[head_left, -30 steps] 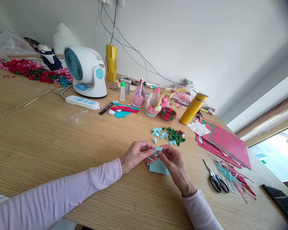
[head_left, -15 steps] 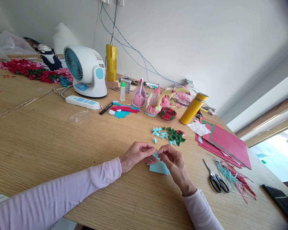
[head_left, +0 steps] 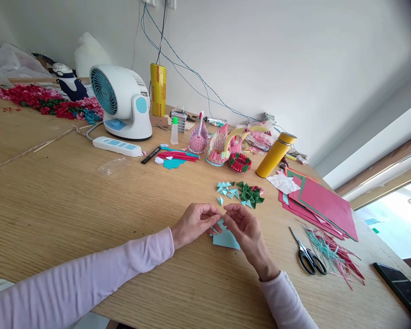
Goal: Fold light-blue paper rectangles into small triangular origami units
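Observation:
My left hand (head_left: 194, 223) and my right hand (head_left: 247, 232) meet over the wooden table (head_left: 71, 201), fingertips pinched together on a small light-blue paper piece (head_left: 221, 222). The piece is mostly hidden by my fingers. Under my hands lies a small stack of light-blue paper slips (head_left: 226, 239). Just beyond them sits a heap of folded triangles, blue ones (head_left: 226, 189) on the left and green ones (head_left: 249, 194) on the right.
Scissors (head_left: 307, 258) and paper strips (head_left: 334, 256) lie to the right, with red and green sheets (head_left: 320, 203) behind and a phone (head_left: 400, 288) at the edge. Farther back stand a yellow flask (head_left: 275, 155), paper swans (head_left: 221, 144), a fan (head_left: 121, 108) and a power strip (head_left: 117, 146).
The blue piece that stuck up between my fingertips has been pressed down and folded smaller; both hands stay in place, fingers closing tighter around it.

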Motion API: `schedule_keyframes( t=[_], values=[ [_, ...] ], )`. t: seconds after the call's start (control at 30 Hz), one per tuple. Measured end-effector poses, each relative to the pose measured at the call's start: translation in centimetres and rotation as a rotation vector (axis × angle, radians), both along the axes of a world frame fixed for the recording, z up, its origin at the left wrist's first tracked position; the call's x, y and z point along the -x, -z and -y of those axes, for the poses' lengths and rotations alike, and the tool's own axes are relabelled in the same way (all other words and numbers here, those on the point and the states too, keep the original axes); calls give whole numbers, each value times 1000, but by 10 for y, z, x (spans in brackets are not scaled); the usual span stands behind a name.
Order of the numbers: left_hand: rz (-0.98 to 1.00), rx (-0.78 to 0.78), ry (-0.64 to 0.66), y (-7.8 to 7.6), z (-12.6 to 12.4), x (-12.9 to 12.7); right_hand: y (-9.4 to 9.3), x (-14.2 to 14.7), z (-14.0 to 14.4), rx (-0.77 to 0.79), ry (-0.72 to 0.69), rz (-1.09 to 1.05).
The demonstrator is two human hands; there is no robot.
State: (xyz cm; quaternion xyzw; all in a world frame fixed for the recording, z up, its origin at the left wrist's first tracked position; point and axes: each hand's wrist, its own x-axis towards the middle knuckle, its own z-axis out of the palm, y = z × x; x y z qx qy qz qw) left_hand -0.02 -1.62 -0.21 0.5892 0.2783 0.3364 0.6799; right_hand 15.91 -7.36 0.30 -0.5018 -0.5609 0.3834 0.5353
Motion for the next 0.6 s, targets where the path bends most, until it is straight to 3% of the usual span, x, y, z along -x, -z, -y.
schedule_keyframes(
  t=[0.3, 0.37, 0.47, 0.6],
  values=[
    [-1, 42, 42, -5, -2, 2, -1, -9, -2, 69, -106, -113],
    [10, 64, 23, -5, -3, 3, -3, -15, -1, 52, -133, -16],
    [4, 88, 16, -3, -4, 3, -6, -20, 1, -122, -131, 271],
    [-13, 111, 53, -4, -4, 3, -8, -19, 2, -301, -32, 582]
  ],
)
